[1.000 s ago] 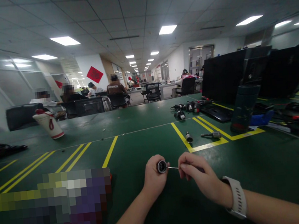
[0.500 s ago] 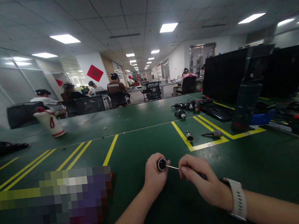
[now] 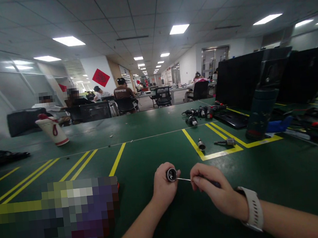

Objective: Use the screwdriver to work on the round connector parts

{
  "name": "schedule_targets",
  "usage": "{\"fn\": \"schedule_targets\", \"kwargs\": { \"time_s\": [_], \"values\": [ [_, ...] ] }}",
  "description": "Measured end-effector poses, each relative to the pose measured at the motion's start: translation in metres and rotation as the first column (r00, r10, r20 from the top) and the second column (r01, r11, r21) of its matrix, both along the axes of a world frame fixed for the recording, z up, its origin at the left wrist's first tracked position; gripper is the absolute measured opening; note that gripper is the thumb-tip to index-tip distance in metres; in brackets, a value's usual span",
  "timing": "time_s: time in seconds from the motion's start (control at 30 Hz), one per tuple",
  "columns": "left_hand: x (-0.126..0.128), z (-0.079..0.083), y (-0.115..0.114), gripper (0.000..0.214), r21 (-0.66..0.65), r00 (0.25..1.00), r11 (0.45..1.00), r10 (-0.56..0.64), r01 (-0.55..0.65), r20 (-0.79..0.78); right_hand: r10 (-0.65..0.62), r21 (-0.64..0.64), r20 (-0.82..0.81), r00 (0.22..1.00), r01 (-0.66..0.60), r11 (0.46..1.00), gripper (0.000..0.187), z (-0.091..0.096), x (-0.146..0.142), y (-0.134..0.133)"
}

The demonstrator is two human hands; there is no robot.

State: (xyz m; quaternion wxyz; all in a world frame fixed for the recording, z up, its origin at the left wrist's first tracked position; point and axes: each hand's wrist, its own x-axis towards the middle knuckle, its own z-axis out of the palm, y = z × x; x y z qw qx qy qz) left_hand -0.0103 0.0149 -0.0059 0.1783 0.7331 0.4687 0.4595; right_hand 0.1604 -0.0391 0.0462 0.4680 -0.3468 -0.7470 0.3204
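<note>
My left hand (image 3: 163, 186) is closed round a small dark cylindrical part (image 3: 171, 175) whose round open end faces me. My right hand (image 3: 212, 191) pinches a thin screwdriver (image 3: 186, 179) by its dark handle, and the metal shaft's tip reaches into the part's end. Both hands hover just above the green table (image 3: 140, 155), near its front middle. A white watch sits on my right wrist (image 3: 253, 208).
Beyond my hands a small metal cylinder (image 3: 200, 144) and a short tool (image 3: 225, 142) lie inside yellow floor-tape lines. Dark tool parts (image 3: 201, 113), a dark bottle (image 3: 259, 118) and monitors (image 3: 240, 80) stand at right. A white-and-red cup (image 3: 52, 130) stands far left. People sit at far desks.
My hands rose slightly in view between the first and second frames and the screwdriver tilted a little. Since then the hands have hardly moved.
</note>
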Motion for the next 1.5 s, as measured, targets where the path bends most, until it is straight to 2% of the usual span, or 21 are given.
{"fn": "schedule_targets", "kwargs": {
  "time_s": [0.13,0.33,0.47,0.6,0.9,1.1,1.23,1.37,1.5],
  "values": [
    [0.0,0.001,-0.001,0.017,-0.002,1.0,1.0,-0.016,0.016,0.016,0.003,-0.035,-0.064,0.998,-0.005,0.999,0.019,-0.001,-0.001,0.0],
    [0.001,0.004,-0.002,0.018,0.008,0.998,0.999,-0.032,0.031,0.063,0.025,-0.166,-0.162,0.987,-0.053,0.985,0.016,-0.006,-0.004,0.004],
    [0.002,0.007,-0.004,0.018,-0.02,0.993,0.998,-0.057,0.059,0.102,0.043,-0.285,-0.306,0.951,-0.135,0.949,0.013,-0.01,-0.006,0.009],
    [0.004,0.011,-0.006,0.018,-0.049,0.978,0.994,-0.082,0.093,0.192,0.004,-0.381,-0.456,0.89,-0.199,0.903,0.012,-0.015,-0.008,0.013],
    [0.005,0.014,-0.007,0.019,-0.113,0.961,0.985,-0.095,0.128,0.259,-0.007,-0.383,-0.467,0.884,-0.195,0.903,0.011,-0.014,-0.009,0.012],
    [0.003,0.011,-0.007,0.013,-0.041,0.986,0.995,-0.085,0.092,0.14,0.019,-0.305,-0.394,0.919,-0.15,0.941,0.013,-0.013,-0.008,0.009],
    [0.003,0.011,-0.007,0.012,-0.041,0.988,0.995,-0.091,0.096,0.121,0.037,-0.327,-0.415,0.909,-0.187,0.927,0.013,-0.013,-0.007,0.011],
    [0.005,0.014,-0.01,0.013,-0.071,0.98,0.987,-0.133,0.145,0.148,0.002,-0.384,-0.484,0.875,-0.215,0.898,0.013,-0.015,-0.007,0.015],
    [0.006,0.016,-0.011,0.016,-0.075,0.974,0.984,-0.145,0.16,0.175,-0.007,-0.374,-0.507,0.862,-0.213,0.903,0.012,-0.016,-0.007,0.016]
  ]
}}
